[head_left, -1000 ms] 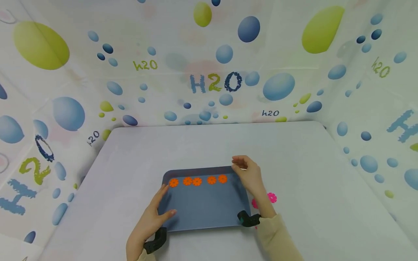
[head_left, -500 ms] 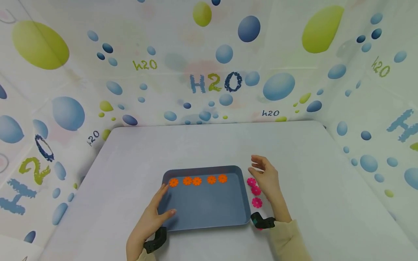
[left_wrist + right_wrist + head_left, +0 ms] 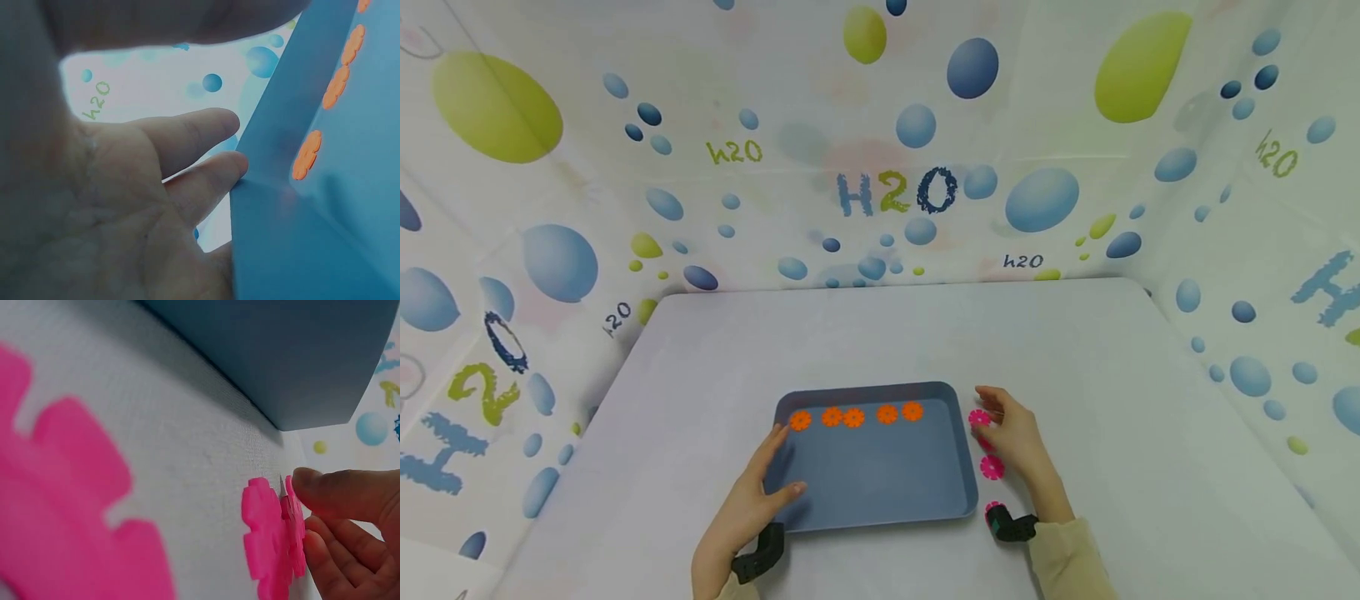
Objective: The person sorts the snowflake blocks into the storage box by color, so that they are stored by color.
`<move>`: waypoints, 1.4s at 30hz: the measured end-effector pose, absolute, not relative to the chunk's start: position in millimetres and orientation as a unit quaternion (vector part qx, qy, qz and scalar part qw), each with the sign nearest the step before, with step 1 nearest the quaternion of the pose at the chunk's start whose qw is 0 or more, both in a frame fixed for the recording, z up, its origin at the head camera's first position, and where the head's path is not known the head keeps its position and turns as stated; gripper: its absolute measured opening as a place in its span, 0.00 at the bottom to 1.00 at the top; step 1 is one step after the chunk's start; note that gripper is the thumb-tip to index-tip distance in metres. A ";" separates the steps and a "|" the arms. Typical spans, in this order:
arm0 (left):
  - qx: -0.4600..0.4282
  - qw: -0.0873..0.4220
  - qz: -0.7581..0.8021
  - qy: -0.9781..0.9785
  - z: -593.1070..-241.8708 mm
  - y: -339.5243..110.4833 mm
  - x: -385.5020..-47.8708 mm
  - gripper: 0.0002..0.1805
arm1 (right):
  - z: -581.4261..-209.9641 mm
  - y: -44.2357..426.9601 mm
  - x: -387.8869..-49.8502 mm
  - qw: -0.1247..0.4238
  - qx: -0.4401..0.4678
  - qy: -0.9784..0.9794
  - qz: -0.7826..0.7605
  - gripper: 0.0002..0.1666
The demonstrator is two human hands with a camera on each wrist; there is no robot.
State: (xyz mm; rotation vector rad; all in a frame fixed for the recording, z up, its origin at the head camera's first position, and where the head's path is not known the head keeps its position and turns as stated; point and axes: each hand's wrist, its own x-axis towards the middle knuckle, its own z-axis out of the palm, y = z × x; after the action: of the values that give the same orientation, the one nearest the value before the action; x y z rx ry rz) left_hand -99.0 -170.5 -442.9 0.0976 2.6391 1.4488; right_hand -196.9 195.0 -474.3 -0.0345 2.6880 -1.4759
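A blue-grey tray [image 3: 880, 479] holds a row of several orange notched, flower-shaped discs [image 3: 887, 414] along its far side. My left hand [image 3: 745, 500] rests at the tray's left edge, thumb over the inside. In the left wrist view, extended fingers [image 3: 209, 178] meet the outer rim. Beyond the tray's right side, my right hand [image 3: 1018, 437] hovers low over pink notched discs [image 3: 992, 467], thumb and fingers apart. The right wrist view has its thumb [image 3: 337, 494] and fingertips close beside a far pink disc [image 3: 295, 534]; whether they touch is unclear. Part of the pink group is hidden under this hand.
The white table [image 3: 880, 333] spreads around the tray. Behind it and at both sides stands a white printed curtain [image 3: 805, 83] with drops and lettering. Another pink disc [image 3: 992, 507] lies nearer me, partly behind the right wrist's black camera mount [image 3: 1011, 525].
My right hand has moved from the tray's far right corner rightward, then down toward me onto the pink discs. My left hand, the tray and the orange discs have stayed put.
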 end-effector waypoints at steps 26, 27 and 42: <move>0.028 0.071 0.484 0.872 -442.1 -170.1 -98.8 0.46 | -466.2 200.0 -196.8 0.057 0.010 0.921 -0.384 0.15; 0.029 0.071 0.484 0.872 -442.1 -170.2 -98.8 0.46 | -464.9 200.7 -196.5 0.061 0.017 0.920 -0.387 0.14; 0.033 0.069 0.487 0.870 -445.0 -170.6 -99.5 0.46 | -448.9 194.2 -201.4 0.080 0.082 0.818 -0.563 0.24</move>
State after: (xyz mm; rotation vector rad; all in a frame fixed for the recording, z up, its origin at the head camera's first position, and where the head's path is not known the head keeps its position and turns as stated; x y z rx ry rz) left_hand -99.5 -170.6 -445.0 0.1008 2.6194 1.4647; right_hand -201.4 194.2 -448.9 0.2463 2.4481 -1.6840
